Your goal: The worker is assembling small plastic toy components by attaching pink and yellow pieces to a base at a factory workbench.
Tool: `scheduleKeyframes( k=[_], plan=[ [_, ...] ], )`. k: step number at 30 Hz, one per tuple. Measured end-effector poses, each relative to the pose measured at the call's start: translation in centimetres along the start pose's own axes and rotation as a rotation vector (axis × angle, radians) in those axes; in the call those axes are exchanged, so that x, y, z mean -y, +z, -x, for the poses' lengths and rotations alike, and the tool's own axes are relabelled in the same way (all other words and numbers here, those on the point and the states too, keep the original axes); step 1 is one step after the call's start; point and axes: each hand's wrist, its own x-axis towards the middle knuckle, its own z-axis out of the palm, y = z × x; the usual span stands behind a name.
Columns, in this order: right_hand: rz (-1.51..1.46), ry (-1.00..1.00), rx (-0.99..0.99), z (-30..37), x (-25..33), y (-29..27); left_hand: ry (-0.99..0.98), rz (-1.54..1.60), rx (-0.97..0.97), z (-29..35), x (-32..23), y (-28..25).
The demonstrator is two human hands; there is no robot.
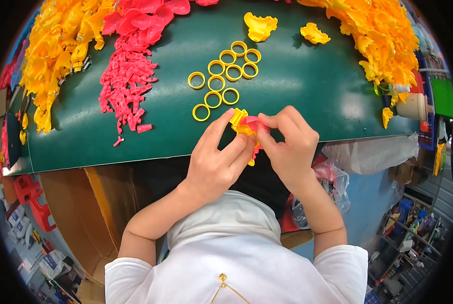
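Observation:
Over the near edge of the green table, both my hands hold a small yellow and pink plastic part (242,124). My left hand (213,154) grips its yellow side between thumb and fingers. With thumb and forefinger my right hand (290,142) pinches the pink piece (251,122) at its upper right. My fingers hide much of the part, so how its pieces join cannot be made out. Just beyond my hands lie several yellow rings (212,99), loosely grouped on the table.
The green table (307,96) bears heaps of yellow parts (59,45) at left and yellow shells (383,40) at right. Small pink pieces (127,76) spread below larger pink shells (145,20). Two loose yellow shells (260,26) lie at the back. A clear bottle (384,89) stands at right.

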Motion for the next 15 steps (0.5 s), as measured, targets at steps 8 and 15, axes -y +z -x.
scheduleKeyframes(
  k=[8, 15],
  plan=[
    [0.051, -0.072, 0.011, 0.1, -0.1, -0.2, 0.023, 0.001, 0.000, 0.4, 0.2, 0.3],
    [0.079, -0.069, 0.026, -0.5, 0.5, -0.4, -0.020, 0.006, -0.057, 0.2, -0.1, 0.3]
  ],
)
